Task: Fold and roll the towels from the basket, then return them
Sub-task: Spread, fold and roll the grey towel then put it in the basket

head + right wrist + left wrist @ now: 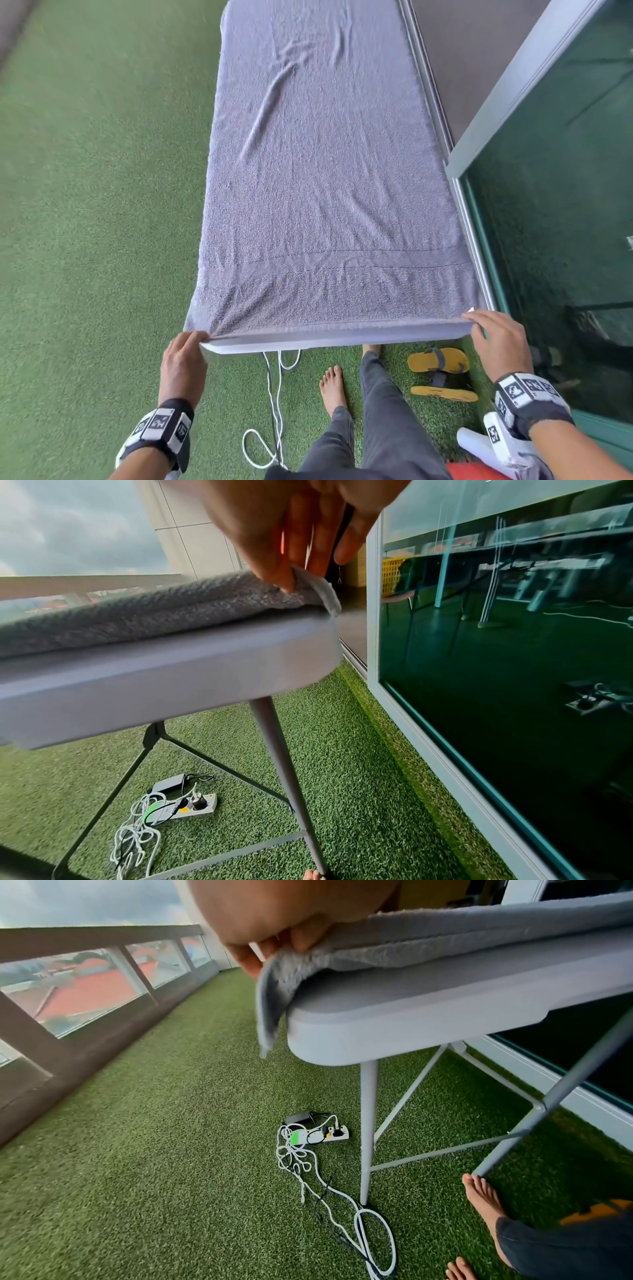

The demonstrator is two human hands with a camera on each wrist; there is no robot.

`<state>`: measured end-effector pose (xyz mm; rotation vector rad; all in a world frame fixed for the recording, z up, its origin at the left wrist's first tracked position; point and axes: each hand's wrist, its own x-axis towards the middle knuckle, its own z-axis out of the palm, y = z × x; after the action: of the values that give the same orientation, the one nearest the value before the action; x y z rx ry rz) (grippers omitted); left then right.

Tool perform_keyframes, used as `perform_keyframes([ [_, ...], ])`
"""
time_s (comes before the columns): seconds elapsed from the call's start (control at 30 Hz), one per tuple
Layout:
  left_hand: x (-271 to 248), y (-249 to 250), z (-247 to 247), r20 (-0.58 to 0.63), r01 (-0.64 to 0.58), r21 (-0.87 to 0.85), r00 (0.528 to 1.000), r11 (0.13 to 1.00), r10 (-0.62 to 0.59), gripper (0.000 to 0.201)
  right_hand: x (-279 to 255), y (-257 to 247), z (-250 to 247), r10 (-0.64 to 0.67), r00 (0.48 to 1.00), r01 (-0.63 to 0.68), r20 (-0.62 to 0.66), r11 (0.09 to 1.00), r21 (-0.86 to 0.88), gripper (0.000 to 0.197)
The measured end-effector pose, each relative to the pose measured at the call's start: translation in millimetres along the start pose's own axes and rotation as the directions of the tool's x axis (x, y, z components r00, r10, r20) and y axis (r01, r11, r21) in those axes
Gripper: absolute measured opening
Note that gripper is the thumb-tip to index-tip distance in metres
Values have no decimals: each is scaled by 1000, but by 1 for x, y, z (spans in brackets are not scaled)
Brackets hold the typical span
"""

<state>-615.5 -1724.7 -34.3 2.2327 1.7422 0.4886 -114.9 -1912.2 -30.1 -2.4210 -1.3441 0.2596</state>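
Note:
A large grey towel lies spread flat along a long grey folding table, with a few creases at the far end. My left hand pinches the towel's near left corner at the table edge. In the left wrist view that corner droops over the table's rounded corner below my fingers. My right hand holds the near right corner. The right wrist view shows the thumb and fingers pinching the upturned corner.
Artificial grass covers the floor. A glass door runs close along the table's right side. White cables and a power strip lie under the table. Yellow slippers lie by my bare feet. A railing borders the left.

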Motion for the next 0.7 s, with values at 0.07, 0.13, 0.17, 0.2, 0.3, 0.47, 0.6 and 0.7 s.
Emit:
perform_keyframes([
  [0.07, -1, -4, -3, -18, -24, 17, 1000, 1000, 24, 37, -5, -1, 0, -7, 1000, 7, -29, 1000, 6, 25],
  [0.13, -2, -8, -4, -15, -14, 59, 1000, 998, 15, 42, -9, -5, 0, -10, 998, 12, -58, 1000, 27, 26],
  [0.17, -3, -11, -5, -11, -10, 77, 1000, 997, 11, 44, -10, -6, 0, -10, 997, 12, -73, 999, 35, 26],
  [0.2, -3, -14, -5, -6, -10, 87, 1000, 996, 11, 46, -10, -7, 1, -7, 996, 10, -84, 999, 35, 25],
  [0.3, -1, -19, -5, 19, -14, 69, 1000, 998, 13, 48, -8, -6, 4, 5, 998, -6, -69, 1000, -10, 26],
  [0.47, 5, -6, -9, 53, -65, 193, 997, 979, 56, 18, -4, 1, 4, -3, 998, -6, -59, 989, -148, 14],
  [0.6, 27, 5, 0, 82, 33, 253, 995, 967, -56, 28, 19, 0, 8, 47, 999, -49, -13, 984, -174, 27],
  [0.7, 36, 2, 10, 124, 140, 326, 974, 935, -189, 17, 31, -1, 10, 110, 994, -102, 26, 973, -208, 14],
])
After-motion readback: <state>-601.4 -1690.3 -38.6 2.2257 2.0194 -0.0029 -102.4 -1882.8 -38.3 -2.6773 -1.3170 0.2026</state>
